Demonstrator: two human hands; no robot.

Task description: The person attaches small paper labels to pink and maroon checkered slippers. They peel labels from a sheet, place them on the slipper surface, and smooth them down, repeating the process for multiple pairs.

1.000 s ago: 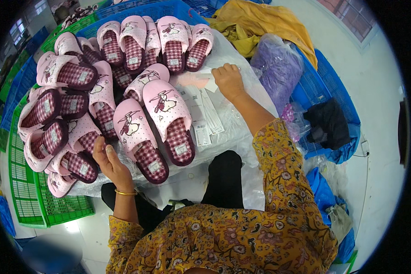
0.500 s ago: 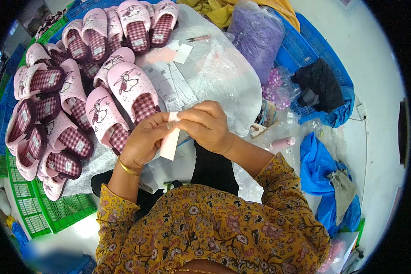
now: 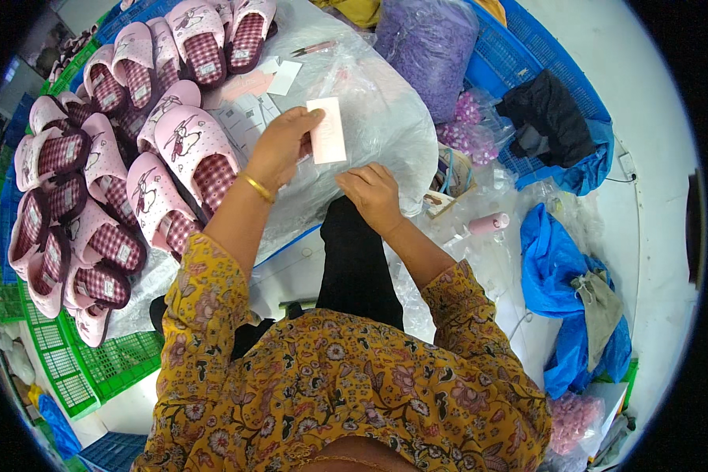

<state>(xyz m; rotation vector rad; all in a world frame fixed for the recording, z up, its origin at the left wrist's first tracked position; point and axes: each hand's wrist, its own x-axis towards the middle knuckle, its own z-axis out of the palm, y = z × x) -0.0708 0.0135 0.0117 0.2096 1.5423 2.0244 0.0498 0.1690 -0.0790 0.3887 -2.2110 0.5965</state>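
Note:
My left hand [image 3: 285,145] pinches a small pale pink paper card [image 3: 328,132] by its left edge, thumb on top. The card is tilted up over the plastic-covered work surface [image 3: 393,118]. Just below and right of it, my right hand [image 3: 372,193] is apart from the card, its fingers loosely bent and nothing visible in them; its palm is hidden. Left of my left wrist lie pink slippers [image 3: 200,149] with a printed rabbit and checked insoles. White printed sheets [image 3: 248,118] lie partly behind my left hand, beside a small white card [image 3: 285,77].
Thread snips [image 3: 313,49] lie at the far side. A bag of purple material [image 3: 425,55] and a blue basket [image 3: 519,47] holding black cloth [image 3: 547,118] stand far right. A pink roll [image 3: 489,223] and blue plastic sheeting [image 3: 554,259] lie right; green crates [image 3: 118,362] stand left.
My right hand has let go of the card and moved slightly right. My left hand has carried the card farther away and right, turning its broad face into view. The view has shifted slightly.

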